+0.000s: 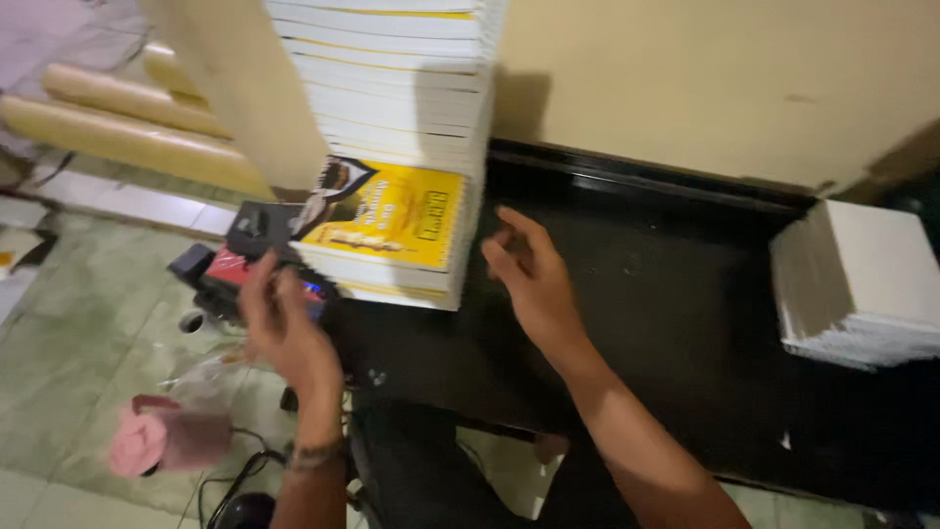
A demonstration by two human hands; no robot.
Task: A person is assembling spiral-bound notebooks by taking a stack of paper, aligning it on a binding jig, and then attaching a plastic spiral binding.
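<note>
Yellow-covered book stack sits between open, empty left and right hands

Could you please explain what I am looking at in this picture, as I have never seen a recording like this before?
The single picture comes from a camera worn on a person's head, looking down at their own two bare hands. On the black table stands a tall stack of yellow-covered books, with a lower stack of white sheets at the right. The right hand hovers open beside the book stack. The left hand reaches toward a small dark device at the table's left edge. Neither hand clearly holds anything.
</note>
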